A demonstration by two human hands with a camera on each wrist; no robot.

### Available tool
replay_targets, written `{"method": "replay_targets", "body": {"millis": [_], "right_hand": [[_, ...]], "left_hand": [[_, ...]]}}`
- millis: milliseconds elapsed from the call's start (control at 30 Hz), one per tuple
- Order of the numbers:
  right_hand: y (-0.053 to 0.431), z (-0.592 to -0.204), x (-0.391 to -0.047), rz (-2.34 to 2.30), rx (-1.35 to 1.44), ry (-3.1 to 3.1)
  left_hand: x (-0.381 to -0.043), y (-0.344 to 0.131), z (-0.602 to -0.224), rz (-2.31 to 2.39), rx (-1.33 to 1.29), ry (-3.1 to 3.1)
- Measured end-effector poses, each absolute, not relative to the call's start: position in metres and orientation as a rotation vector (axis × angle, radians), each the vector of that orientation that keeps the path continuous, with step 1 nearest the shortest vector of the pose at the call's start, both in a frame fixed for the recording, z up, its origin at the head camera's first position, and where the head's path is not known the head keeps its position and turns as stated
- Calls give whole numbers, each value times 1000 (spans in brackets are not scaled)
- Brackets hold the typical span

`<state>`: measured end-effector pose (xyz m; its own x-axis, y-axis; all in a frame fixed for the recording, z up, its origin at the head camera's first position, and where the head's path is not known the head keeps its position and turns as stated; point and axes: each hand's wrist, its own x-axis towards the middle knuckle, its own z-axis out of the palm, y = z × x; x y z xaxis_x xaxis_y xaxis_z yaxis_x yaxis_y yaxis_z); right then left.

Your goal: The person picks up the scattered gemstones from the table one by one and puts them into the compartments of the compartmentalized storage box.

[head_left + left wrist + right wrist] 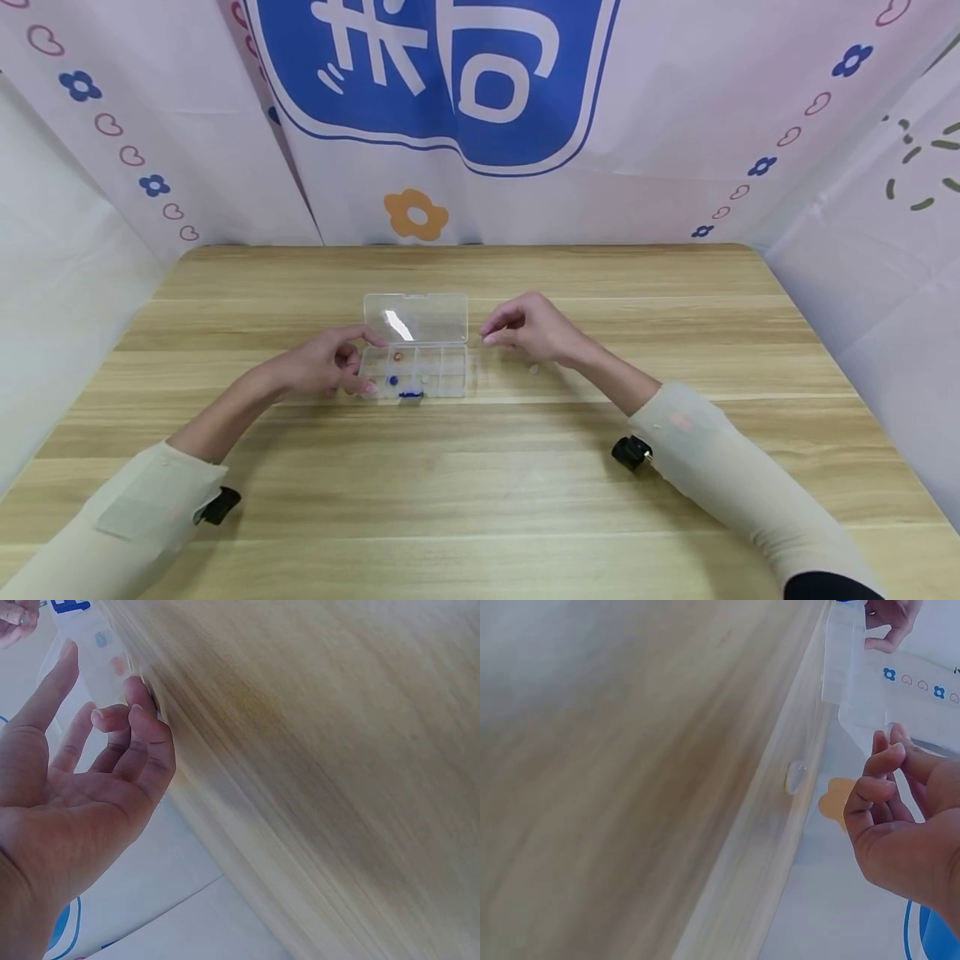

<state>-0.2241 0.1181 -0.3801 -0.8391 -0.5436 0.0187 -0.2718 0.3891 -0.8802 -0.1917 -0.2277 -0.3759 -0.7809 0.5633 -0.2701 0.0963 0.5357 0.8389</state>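
A clear plastic compartment box (452, 385) sits on the table with its lid (438, 315) swung back. My left hand (324, 364) grips its left end, index finger at the back and thumb at the front corner. Inside lie a small orange piece (398, 356), a round blue piece (393, 380) and a pale one (425, 380), in separate compartments. Just right of the lid, my right hand (529, 327) pinches a tiny translucent piece (889, 727) between thumb and fingertip. Another clear piece (796, 778) lies on the wood below that hand.
The wooden table (480, 492) runs back to a printed cloth (660, 125) that hangs behind it. Pale cloth walls flank both sides. A black wrist camera (632, 452) sticks out from the right sleeve, and another (219, 505) from the left.
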Motion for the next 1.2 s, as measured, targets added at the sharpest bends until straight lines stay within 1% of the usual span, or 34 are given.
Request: {"method": "replay_targets", "body": {"millis": [400,1200], "right_hand": [[98,-378,-225,-1405,-755,2390],[81,-378,-224,-1351,-740,2391]], "left_hand": [[-191,-227,-374,1209,545,2246],[-193,-229,-377,1188,543,2258]]}}
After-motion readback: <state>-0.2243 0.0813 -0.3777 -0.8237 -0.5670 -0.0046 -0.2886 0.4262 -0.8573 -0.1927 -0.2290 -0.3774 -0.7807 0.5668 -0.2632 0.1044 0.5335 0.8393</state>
